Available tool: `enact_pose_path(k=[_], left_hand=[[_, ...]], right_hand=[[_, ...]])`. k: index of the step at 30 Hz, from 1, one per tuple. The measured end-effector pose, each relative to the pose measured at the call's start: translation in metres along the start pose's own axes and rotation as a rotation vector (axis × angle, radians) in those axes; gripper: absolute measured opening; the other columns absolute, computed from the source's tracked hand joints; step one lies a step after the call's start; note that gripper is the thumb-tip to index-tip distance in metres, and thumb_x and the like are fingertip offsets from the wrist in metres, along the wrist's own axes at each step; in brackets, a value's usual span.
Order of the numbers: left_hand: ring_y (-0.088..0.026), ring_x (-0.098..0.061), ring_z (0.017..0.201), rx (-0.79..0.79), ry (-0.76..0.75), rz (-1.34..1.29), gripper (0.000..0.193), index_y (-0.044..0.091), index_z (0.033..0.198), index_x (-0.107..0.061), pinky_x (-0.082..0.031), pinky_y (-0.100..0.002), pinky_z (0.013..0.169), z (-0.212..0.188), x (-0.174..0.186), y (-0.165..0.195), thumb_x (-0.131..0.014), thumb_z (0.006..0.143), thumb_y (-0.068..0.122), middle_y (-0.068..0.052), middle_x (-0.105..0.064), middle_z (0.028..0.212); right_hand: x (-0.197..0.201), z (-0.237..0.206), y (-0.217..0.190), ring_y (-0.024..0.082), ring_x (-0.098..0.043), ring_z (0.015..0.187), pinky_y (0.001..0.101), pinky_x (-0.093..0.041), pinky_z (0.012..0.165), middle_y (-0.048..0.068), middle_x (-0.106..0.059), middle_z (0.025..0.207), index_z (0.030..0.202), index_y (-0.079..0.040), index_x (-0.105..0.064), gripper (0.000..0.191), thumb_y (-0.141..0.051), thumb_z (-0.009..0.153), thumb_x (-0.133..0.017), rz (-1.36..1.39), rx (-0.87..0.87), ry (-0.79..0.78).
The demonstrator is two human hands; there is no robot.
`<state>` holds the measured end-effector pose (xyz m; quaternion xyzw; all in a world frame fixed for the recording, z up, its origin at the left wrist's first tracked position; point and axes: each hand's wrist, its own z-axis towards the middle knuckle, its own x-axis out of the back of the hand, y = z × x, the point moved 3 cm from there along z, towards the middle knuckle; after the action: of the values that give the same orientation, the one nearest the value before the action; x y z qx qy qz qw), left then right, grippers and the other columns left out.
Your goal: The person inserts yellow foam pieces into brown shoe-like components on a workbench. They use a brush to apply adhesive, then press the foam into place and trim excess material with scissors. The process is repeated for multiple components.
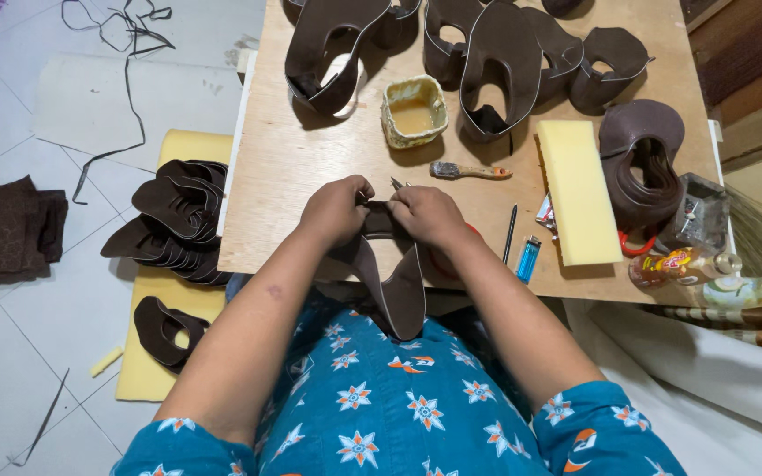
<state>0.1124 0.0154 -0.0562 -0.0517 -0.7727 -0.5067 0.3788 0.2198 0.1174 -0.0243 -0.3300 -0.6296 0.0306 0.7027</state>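
Hands (385,213) hiding brown strap's (396,282) top

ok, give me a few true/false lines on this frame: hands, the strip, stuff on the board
1. Both hands pinch the same dark brown strip. True: the left hand and the right hand meet on its top edge.
2. The strip lies flat on the wooden board. False: it hangs down over the board's edge toward the lap.
3. The small pot of glue is tipped over. False: it stands upright, its tan contents showing.
4. A brush lies on the board between the pot and the hands. True.
5. The blue lighter is in the right hand. False: it lies on the board, apart from the hand, beside the yellow foam block.
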Motion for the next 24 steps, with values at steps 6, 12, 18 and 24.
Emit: enact_pose_path(k=[6, 12, 18, 24], left_hand=[[-0.03, -0.069, 0.098, -0.269, 0.279, 0.038, 0.027, 0.011, 0.111, -0.068, -0.051, -0.044, 0.089, -0.009, 0.003, 0.017, -0.074, 0.085, 0.014, -0.01, -0.073, 0.1], [-0.032, -0.061, 0.098, -0.549, 0.671, 0.146, 0.023, 0.006, 0.108, -0.065, -0.048, -0.044, 0.088, -0.024, 0.007, 0.049, -0.067, 0.085, 0.006, -0.01, -0.065, 0.105], [-0.042, -0.065, 0.099, -0.213, 0.412, 0.069, 0.018, 0.001, 0.106, -0.064, -0.051, -0.05, 0.09, -0.003, -0.011, 0.046, -0.061, 0.091, 0.01, -0.021, -0.068, 0.101], [-0.044, -0.066, 0.098, -0.024, 0.317, -0.038, 0.035, -0.001, 0.117, -0.066, -0.051, -0.051, 0.086, 0.001, -0.008, 0.027, -0.064, 0.09, 0.022, -0.025, -0.07, 0.103]], right_hand=[[0.009, 0.001, 0.001, 0.036, -0.071, 0.09, 0.0451, -0.055, 0.079, 0.015, -0.075, 0.095, 0.103, -0.013, -0.076, 0.022, -0.028, 0.088, -0.072, -0.052, -0.018, 0.082], [0.022, 0.0, 0.0, 0.032, -0.072, 0.089, 0.0402, -0.056, 0.08, 0.017, -0.075, 0.097, 0.118, -0.005, -0.065, 0.034, -0.02, 0.089, -0.072, 0.225, -0.208, 0.396], [0.013, 0.001, -0.001, 0.017, -0.067, 0.088, 0.0326, -0.054, 0.079, 0.01, -0.071, 0.1, 0.12, 0.001, -0.062, 0.038, -0.01, 0.086, -0.073, 0.524, -0.177, 0.43], [-0.014, -0.006, -0.004, 0.01, -0.057, 0.072, 0.0263, -0.049, 0.062, 0.007, -0.065, 0.088, 0.122, -0.001, -0.064, 0.035, -0.011, 0.088, -0.068, 0.715, -0.324, 0.122]])
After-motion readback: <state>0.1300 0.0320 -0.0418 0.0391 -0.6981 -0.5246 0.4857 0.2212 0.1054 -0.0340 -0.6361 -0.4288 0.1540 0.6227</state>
